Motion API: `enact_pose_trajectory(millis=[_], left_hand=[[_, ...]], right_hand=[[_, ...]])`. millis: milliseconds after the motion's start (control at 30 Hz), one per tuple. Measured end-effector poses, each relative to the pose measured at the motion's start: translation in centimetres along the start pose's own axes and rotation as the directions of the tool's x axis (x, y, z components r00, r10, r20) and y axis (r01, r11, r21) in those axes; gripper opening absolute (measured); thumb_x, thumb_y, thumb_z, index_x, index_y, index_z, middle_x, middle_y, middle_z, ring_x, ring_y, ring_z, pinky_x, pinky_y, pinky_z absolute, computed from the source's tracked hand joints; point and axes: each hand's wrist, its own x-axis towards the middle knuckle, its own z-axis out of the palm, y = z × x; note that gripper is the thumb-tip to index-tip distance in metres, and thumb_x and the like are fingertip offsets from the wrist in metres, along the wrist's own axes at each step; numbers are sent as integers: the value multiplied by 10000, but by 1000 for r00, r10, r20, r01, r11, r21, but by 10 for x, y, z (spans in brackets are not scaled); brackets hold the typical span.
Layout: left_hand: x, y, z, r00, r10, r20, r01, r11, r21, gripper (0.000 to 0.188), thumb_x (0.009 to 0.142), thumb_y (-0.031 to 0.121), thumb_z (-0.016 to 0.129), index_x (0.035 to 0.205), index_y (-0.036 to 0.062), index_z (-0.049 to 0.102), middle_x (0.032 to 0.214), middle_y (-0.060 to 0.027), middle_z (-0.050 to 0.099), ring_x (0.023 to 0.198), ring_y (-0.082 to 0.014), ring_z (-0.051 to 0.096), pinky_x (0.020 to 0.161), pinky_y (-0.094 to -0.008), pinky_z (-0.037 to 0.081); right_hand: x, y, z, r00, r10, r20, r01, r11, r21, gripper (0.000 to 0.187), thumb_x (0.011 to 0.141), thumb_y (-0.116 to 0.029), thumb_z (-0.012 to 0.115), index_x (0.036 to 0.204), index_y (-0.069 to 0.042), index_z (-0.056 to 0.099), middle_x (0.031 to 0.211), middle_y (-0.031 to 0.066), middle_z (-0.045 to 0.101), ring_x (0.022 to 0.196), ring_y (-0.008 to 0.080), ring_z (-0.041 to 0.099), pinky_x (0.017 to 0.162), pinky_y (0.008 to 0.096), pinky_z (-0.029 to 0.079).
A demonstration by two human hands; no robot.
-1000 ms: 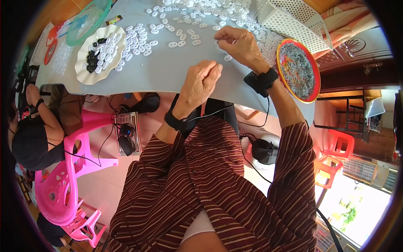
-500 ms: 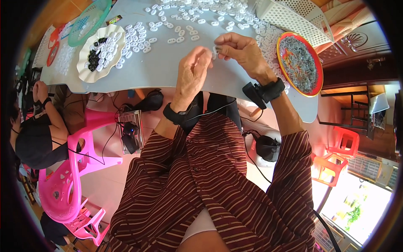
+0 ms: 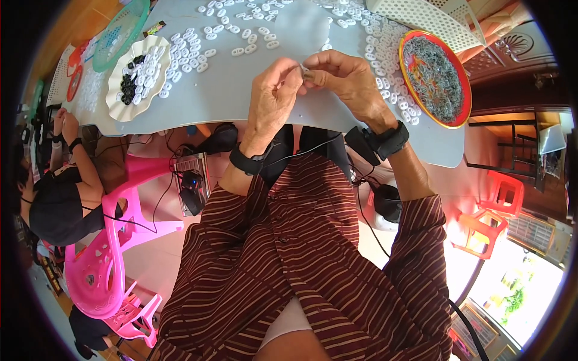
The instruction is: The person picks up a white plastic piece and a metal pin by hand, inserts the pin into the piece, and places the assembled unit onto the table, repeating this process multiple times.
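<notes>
Above the front part of the grey table, my two hands meet at the fingertips. My left hand is closed in a pinch on a small white plastic piece, mostly hidden by the fingers. Thumb and forefinger of my right hand press together at the same spot; what they hold is too small and covered to make out. Beyond the hands lie several loose white oval pieces with two holes each. To the right, a round red-rimmed tray holds a heap of tiny grey parts, perhaps springs.
A scalloped cream plate with black and white pieces stands left, near a green mesh basket. A white perforated basket is at the far right. Another person sits left by a pink chair. Red stools stand right.
My right hand has come left and slightly down, so its fingertips now meet those of my left hand. The view has shifted a little; the table things appear higher.
</notes>
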Motion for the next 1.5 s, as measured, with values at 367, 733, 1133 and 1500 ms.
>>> enact_pose_trajectory(millis=[367, 733, 1133, 1500], left_hand=[[1, 8, -7, 984, -109, 139, 102, 993, 57, 176, 900, 195, 563, 899, 20, 586, 666, -3, 557, 588, -58, 487, 518, -213, 372], [-1, 9, -5, 996, -71, 56, 70, 997, 22, 218, 908, 233, 545, 866, 23, 581, 627, 7, 517, 581, -49, 455, 511, -208, 338], [1, 6, -9, 992, -108, 61, 110, 994, -15, 226, 910, 236, 540, 902, 19, 602, 644, 7, 535, 602, -55, 458, 547, -211, 343], [2, 8, -11, 991, -103, 82, 113, 986, -121, 221, 899, 230, 535, 861, 20, 592, 614, 9, 516, 591, -59, 457, 550, -213, 347]], right_hand=[[2, 4, -5, 998, 20, -52, -22, 999, -24, 169, 875, -120, 644, 988, 6, 664, 811, 45, 665, 691, 83, 604, 644, 199, 498], [-1, -1, -2, 1000, 5, -14, -7, 993, -120, 244, 891, -229, 637, 992, -9, 670, 786, 21, 646, 675, 70, 558, 628, 211, 462], [-4, -5, 2, 996, -72, 50, 78, 990, -115, 210, 915, -148, 576, 1059, -9, 639, 823, 22, 641, 710, 71, 563, 694, 228, 485], [-6, -6, 4, 997, -57, 45, 60, 996, -72, 211, 901, -103, 581, 1077, 1, 633, 845, 31, 649, 718, 75, 566, 708, 227, 494]])
